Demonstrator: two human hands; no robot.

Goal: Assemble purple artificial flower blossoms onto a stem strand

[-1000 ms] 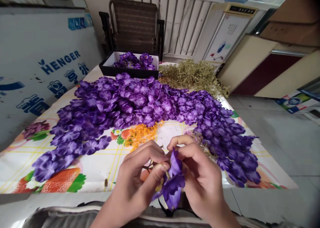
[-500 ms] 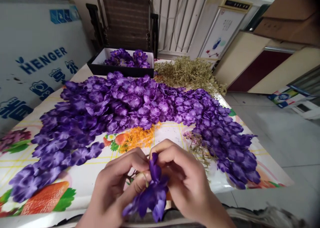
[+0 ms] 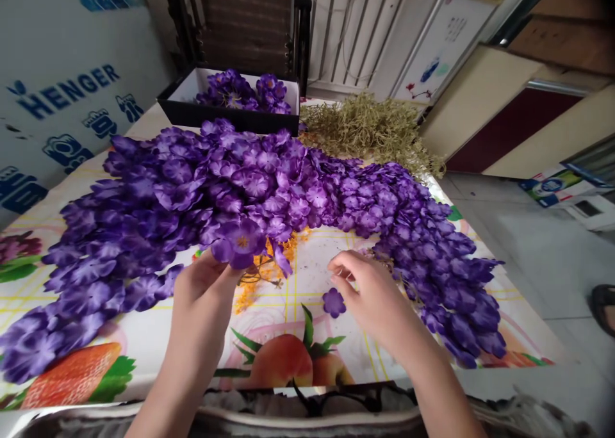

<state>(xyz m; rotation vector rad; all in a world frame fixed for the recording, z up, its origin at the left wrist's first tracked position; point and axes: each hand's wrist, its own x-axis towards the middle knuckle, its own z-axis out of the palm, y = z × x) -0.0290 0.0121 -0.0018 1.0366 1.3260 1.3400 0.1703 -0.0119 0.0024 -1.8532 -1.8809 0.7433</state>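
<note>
My left hand [image 3: 206, 284] pinches an artificial purple flower [image 3: 239, 241] with an orange-yellow centre. Thin brownish stems stick out from it to the right, with another purple bloom [image 3: 282, 259] hanging there. My right hand [image 3: 360, 281] hovers over the table, fingers loosely curled and a gap between thumb and forefinger, nothing seen in them. Just below its thumb is a single flat purple petal piece [image 3: 334, 303]; whether it touches the table I cannot tell. A broad heap of purple petal pieces [image 3: 254, 182] curves around both hands. Small orange flower centres [image 3: 250, 291] lie partly behind the left hand.
A black box with white inside [image 3: 225, 119] holds finished-looking purple flowers at the back. Beside it lies a pile of greenish-yellow stems [image 3: 369, 127]. A fruit-printed tablecloth [image 3: 307, 323] covers the table. Behind stands a brown chair [image 3: 245, 22]. Part of a person's foot [image 3: 606, 307] shows at right.
My hands have come apart. The left has carried the purple flower up and left, toward the heap, while the right has let go of it and moved right. The camera view has shifted slightly.
</note>
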